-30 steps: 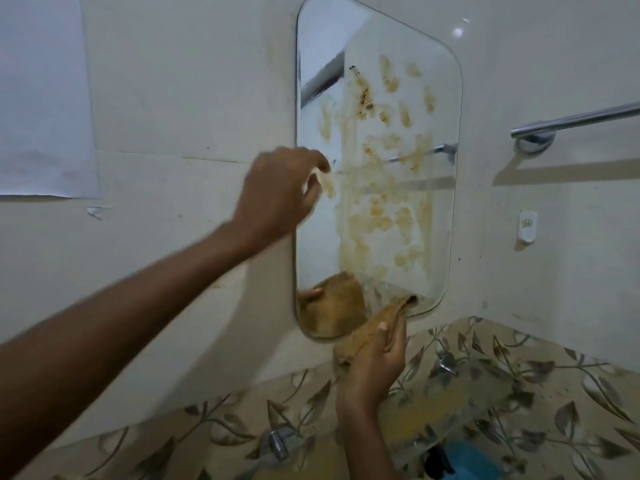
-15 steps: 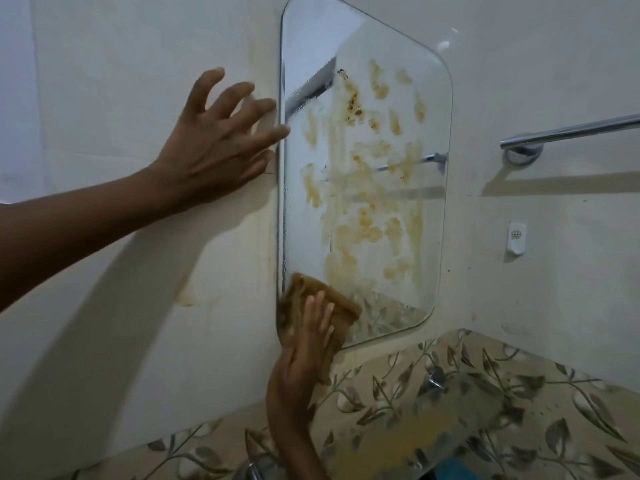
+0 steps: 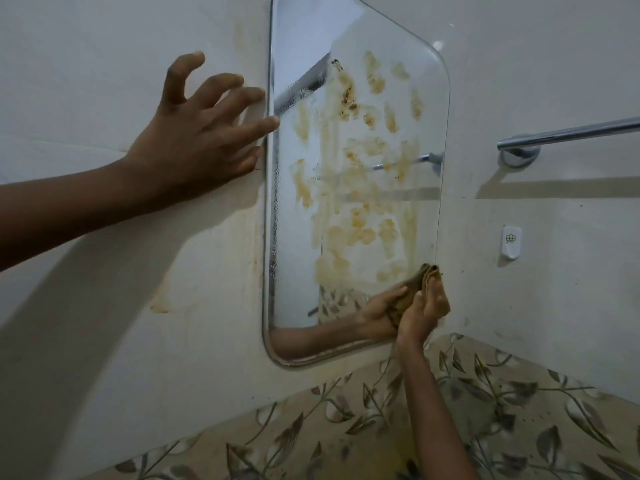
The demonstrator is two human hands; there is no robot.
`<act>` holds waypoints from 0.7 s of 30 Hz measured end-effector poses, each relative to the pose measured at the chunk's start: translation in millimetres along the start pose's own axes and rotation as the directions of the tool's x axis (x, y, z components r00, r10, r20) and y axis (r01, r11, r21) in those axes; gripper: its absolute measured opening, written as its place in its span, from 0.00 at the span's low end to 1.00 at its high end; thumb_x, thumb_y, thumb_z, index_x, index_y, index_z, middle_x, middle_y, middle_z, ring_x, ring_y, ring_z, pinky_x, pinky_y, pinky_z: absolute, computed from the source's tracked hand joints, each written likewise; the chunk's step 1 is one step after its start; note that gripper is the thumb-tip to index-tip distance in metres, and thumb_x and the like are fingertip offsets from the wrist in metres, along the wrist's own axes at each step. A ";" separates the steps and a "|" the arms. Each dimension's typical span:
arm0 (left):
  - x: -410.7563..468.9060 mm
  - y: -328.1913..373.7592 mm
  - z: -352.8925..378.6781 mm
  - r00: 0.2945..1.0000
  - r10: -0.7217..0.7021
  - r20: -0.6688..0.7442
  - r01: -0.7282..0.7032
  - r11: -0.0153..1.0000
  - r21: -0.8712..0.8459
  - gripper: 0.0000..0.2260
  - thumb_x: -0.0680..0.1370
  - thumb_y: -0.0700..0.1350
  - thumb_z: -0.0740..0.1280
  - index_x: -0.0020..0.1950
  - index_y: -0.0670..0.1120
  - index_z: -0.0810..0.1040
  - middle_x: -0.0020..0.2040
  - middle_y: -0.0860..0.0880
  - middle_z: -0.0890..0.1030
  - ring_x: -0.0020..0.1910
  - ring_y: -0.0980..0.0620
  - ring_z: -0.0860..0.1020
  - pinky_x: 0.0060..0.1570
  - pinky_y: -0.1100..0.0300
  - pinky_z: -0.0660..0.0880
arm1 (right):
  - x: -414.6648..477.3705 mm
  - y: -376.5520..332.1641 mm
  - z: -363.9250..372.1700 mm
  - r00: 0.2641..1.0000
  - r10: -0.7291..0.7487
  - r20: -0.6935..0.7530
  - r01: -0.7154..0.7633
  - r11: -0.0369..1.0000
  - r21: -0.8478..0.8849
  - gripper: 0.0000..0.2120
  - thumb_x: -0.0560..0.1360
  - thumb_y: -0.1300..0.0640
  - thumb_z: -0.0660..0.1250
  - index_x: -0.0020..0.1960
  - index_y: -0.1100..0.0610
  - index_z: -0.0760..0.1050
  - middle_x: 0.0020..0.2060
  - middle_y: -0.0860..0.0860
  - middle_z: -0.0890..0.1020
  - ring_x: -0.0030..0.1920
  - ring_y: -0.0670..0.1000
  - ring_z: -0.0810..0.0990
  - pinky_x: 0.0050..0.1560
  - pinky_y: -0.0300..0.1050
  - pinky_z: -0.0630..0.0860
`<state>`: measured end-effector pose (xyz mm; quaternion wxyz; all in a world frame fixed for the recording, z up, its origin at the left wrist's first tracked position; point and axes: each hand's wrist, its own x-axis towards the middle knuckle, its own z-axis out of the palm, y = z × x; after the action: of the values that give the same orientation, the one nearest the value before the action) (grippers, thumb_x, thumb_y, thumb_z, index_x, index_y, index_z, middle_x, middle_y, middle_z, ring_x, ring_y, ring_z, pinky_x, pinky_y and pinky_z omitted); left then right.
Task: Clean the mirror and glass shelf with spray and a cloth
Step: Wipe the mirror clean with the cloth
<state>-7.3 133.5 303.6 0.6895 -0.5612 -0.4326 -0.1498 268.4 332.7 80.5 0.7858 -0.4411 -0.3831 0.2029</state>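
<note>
A rounded wall mirror (image 3: 349, 188) carries many orange-brown smears over its middle and right side; its lower left strip looks cleaner. My right hand (image 3: 424, 311) presses a brown cloth (image 3: 429, 273) against the mirror's lower right corner. My left hand (image 3: 197, 133) lies flat on the wall just left of the mirror, fingers spread, fingertips at the mirror's edge, holding nothing. The glass shelf and the spray are not in view.
A chrome towel bar (image 3: 568, 131) is fixed to the right wall, with a small white hook (image 3: 510, 241) below it. Leaf-patterned tiles (image 3: 519, 403) run under the mirror. Brown stains (image 3: 160, 299) mark the wall left of the mirror.
My right hand has wiped the cloth along the mirror's bottom from the lower left to the lower right corner. My left hand, earlier at the mirror's edge, stays flat on the wall.
</note>
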 end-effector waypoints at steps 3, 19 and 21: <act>0.3 0.8 -1.0 1.000 -0.007 0.011 0.007 1.000 -0.018 0.18 0.81 0.53 0.47 0.67 0.50 0.67 0.67 0.43 0.71 0.69 0.42 0.64 0.69 0.46 0.46 | -33.4 -15.1 5.3 0.996 -0.032 0.080 0.024 0.994 0.105 0.20 0.81 0.63 0.54 0.72 0.55 0.63 0.76 0.51 0.56 0.77 0.51 0.50 0.76 0.56 0.50; -0.3 0.0 -3.2 1.000 0.010 0.005 -0.010 1.000 -0.004 0.19 0.81 0.53 0.48 0.68 0.49 0.66 0.68 0.41 0.71 0.69 0.40 0.64 0.68 0.49 0.43 | -196.8 -53.0 35.7 0.370 -0.755 0.542 0.855 0.505 0.119 0.27 0.78 0.59 0.53 0.75 0.47 0.52 0.77 0.44 0.51 0.77 0.53 0.46 0.76 0.50 0.36; 0.1 0.6 -3.1 1.000 0.008 0.005 -0.008 1.000 -0.001 0.19 0.81 0.52 0.48 0.68 0.49 0.67 0.68 0.41 0.71 0.69 0.41 0.65 0.68 0.48 0.44 | -198.4 -40.5 31.5 0.392 -0.750 0.533 0.857 0.508 0.085 0.24 0.80 0.56 0.50 0.75 0.47 0.52 0.77 0.42 0.49 0.77 0.53 0.47 0.76 0.50 0.38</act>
<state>-5.6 130.9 303.3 0.6889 -0.5635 -0.4320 -0.1460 119.2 197.9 40.9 0.6038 -0.2064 -0.7577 -0.1368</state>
